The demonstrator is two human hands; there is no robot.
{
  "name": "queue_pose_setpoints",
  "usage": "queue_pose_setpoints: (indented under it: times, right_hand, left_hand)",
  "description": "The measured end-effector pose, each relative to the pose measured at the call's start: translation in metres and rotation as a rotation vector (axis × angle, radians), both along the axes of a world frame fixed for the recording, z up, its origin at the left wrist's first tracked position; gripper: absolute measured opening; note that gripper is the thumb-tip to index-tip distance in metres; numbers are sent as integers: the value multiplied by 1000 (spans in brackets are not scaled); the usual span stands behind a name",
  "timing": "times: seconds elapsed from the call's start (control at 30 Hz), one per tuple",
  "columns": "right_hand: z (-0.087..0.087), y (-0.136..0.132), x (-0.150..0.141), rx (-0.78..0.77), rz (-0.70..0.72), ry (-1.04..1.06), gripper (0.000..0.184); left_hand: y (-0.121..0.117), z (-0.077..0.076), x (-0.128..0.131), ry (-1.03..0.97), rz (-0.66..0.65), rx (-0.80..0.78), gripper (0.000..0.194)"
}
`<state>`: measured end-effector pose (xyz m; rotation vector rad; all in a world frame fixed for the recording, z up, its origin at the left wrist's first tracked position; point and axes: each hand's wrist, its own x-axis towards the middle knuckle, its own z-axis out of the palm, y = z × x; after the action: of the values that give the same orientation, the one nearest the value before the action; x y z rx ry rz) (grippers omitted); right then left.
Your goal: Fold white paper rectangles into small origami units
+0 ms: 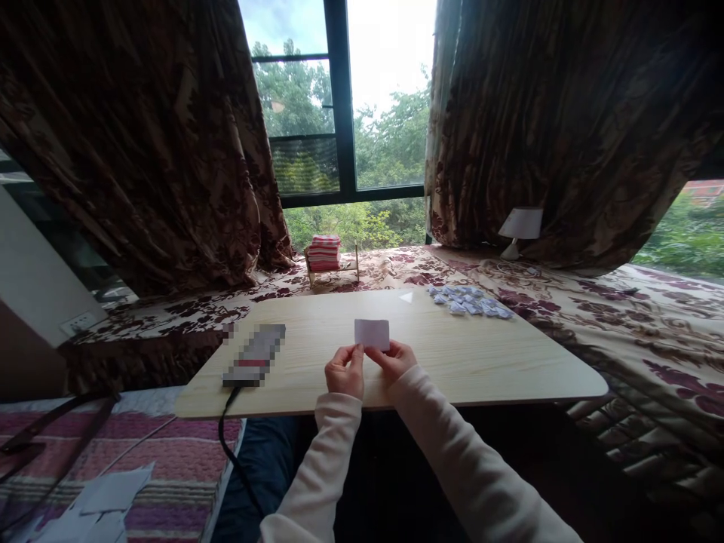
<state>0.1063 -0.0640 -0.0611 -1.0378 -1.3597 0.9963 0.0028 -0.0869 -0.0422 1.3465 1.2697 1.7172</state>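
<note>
A small white rectangle of paper (372, 332) is held up over the near middle of the pale wooden table (317, 324). My left hand (344, 369) pinches its lower left edge between thumb and finger. From the other side, my right hand (394, 360) grips the lower right part, with the thumb across the front. Toward the back right of the table lies a group of several small folded white paper pieces (467, 299). A single white paper triangle (406, 298) sits just left of that group.
A pixelated flat device (254, 356) with a black cable (226, 437) lies on the table's left side. Behind the table, a small rack (333, 270) bears red-and-white folded cloths (324, 252). A white lamp (520, 224) stands back right. Paper scraps (116, 490) lie on the striped bed cover (186, 452).
</note>
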Motion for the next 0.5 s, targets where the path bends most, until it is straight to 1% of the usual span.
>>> queue_pose_setpoints:
  times: [0.23,0.37,0.5]
  right_hand:
    - [-2,-1,10,-73,-4,-28,30]
    - [-7,-1,14,-89,-49,-3,30]
    - [-11,1,14,-99,-127,45,30]
  left_hand:
    - [1,-5,-1,5,73,29,25]
    - [4,-8,-3,0,86,-1,23]
    - [7,-11,3,-10,92,-65,21]
